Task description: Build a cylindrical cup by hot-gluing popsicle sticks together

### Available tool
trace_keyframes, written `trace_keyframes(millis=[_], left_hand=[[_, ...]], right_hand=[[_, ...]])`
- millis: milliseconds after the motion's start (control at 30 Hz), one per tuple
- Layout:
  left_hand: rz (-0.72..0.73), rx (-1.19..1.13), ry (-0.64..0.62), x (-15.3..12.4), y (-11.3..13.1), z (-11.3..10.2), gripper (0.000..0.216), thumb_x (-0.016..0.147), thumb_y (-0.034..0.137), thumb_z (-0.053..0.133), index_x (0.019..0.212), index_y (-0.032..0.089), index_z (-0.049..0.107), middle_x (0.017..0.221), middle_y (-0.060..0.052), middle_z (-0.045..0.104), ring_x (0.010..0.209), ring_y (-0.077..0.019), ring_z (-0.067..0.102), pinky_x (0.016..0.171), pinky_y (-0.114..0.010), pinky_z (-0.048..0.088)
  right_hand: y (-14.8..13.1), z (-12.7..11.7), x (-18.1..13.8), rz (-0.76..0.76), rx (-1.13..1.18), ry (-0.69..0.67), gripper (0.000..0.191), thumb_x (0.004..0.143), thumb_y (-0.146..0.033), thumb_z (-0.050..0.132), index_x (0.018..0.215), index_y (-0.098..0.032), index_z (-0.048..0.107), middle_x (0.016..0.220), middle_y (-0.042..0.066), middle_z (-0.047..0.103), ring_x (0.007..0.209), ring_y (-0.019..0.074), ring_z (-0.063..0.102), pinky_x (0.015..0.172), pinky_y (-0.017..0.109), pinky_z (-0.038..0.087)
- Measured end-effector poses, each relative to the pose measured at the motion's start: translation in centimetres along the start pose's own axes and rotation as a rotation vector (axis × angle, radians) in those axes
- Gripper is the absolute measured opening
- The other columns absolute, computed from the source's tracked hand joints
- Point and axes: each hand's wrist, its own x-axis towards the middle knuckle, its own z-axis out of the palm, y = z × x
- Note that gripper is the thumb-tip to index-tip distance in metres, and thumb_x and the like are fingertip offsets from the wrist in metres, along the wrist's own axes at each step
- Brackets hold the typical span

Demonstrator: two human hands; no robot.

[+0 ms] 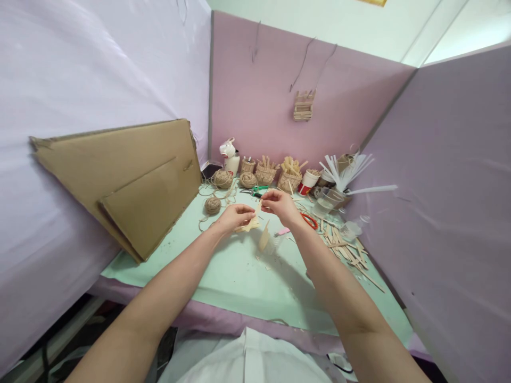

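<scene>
Over the middle of the table, my left hand [238,217] is closed on a small piece made of pale wooden sticks [252,224]. Thumb and fingers of my right hand [278,205] pinch the upper end of a pale stick [258,208] that meets this piece. Whether that stick is joined to it or loose, I cannot tell. Just below my hands, a pale flat wooden piece [264,238] stands upright beside a clear plastic container [274,243]. A pink-handled tool [283,231] lies close to my right wrist.
Green-handled pliers [260,188] and twine balls [213,205] lie behind my hands. Baskets of sticks [290,178] line the back. Loose sticks [351,250], red-handled scissors [309,221] and a clear cup [325,202] are at right. Cardboard sheets [139,186] lean at left.
</scene>
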Motion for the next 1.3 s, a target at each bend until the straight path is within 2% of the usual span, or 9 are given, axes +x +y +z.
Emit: trace_keyframes(millis=[100,267,433,600,700,833,1033,1300], left_hand=[[-0.034,-0.023,-0.032,-0.2,0.3,0.0,0.036,0.058,0.029,0.087,0.083,0.012,0.067,0.076,-0.005,0.071,0.070,-0.0140,0.066,0.072,-0.030,0.054],[-0.173,-0.077,-0.172,-0.8,1.2,-0.4,0.026,0.073,0.030,0.078,0.088,0.010,0.070,0.085,-0.011,0.073,0.074,-0.0142,0.069,0.075,-0.026,0.056],[-0.244,-0.142,-0.293,-1.0,1.6,-1.1,0.021,0.081,0.025,0.071,0.095,0.009,0.071,0.091,-0.014,0.074,0.076,-0.0142,0.070,0.073,-0.024,0.056],[-0.271,-0.162,-0.330,-0.9,1.4,-1.2,0.023,0.081,0.024,0.071,0.098,0.009,0.071,0.087,-0.013,0.073,0.073,-0.0143,0.070,0.067,-0.023,0.055],[-0.249,-0.160,-0.315,-1.0,1.5,-1.0,0.024,0.078,0.024,0.074,0.096,0.009,0.071,0.084,-0.012,0.073,0.070,-0.0136,0.069,0.064,-0.022,0.054],[-0.191,-0.160,-0.201,-1.1,1.6,-0.5,0.020,0.073,0.022,0.077,0.088,0.009,0.071,0.080,-0.010,0.072,0.069,-0.0132,0.068,0.071,-0.025,0.056],[-0.013,-0.050,-0.028,-0.9,1.0,0.3,0.021,0.068,0.026,0.080,0.080,0.011,0.072,0.073,-0.008,0.072,0.067,-0.0155,0.067,0.072,-0.032,0.056],[0.009,-0.071,-0.039,-0.7,0.8,0.3,0.029,0.061,0.029,0.084,0.081,0.011,0.074,0.078,-0.010,0.073,0.073,-0.0185,0.068,0.079,-0.039,0.055]], right_hand=[[0.1,0.1,0.1,0.006,0.000,0.014,0.017,0.059,-0.019,0.074,0.070,-0.018,0.062,0.066,-0.003,0.063,0.062,0.0091,0.062,0.066,0.026,0.058],[-0.3,0.1,0.0,0.031,-0.004,0.021,0.017,0.058,-0.016,0.072,0.071,-0.018,0.061,0.065,-0.003,0.065,0.061,0.0093,0.064,0.058,0.021,0.054],[-0.8,0.1,-0.4,0.043,0.021,-0.011,0.018,0.059,-0.017,0.072,0.072,-0.019,0.060,0.066,-0.004,0.065,0.062,0.0096,0.065,0.063,0.024,0.055],[-0.9,0.1,-0.7,0.033,0.010,-0.035,0.020,0.060,-0.022,0.075,0.074,-0.019,0.060,0.069,-0.004,0.065,0.064,0.0088,0.064,0.067,0.024,0.055],[-1.0,0.0,-0.7,0.039,-0.030,-0.033,0.020,0.067,-0.029,0.072,0.079,-0.020,0.060,0.073,-0.002,0.067,0.067,0.0103,0.065,0.067,0.026,0.056],[-1.1,-0.1,-0.6,0.036,-0.154,-0.028,0.019,0.073,-0.035,0.068,0.076,-0.018,0.061,0.071,0.002,0.066,0.062,0.0121,0.064,0.057,0.025,0.053],[-0.4,0.4,-0.3,-0.113,-0.373,0.019,0.017,0.071,-0.033,0.065,0.065,-0.018,0.060,0.060,-0.002,0.061,0.053,0.0104,0.052,0.054,0.024,0.044],[-0.6,0.6,-0.7,-0.280,-0.586,0.130,0.014,0.072,-0.028,0.061,0.062,-0.019,0.060,0.059,-0.001,0.060,0.059,0.0139,0.052,0.060,0.027,0.038]])
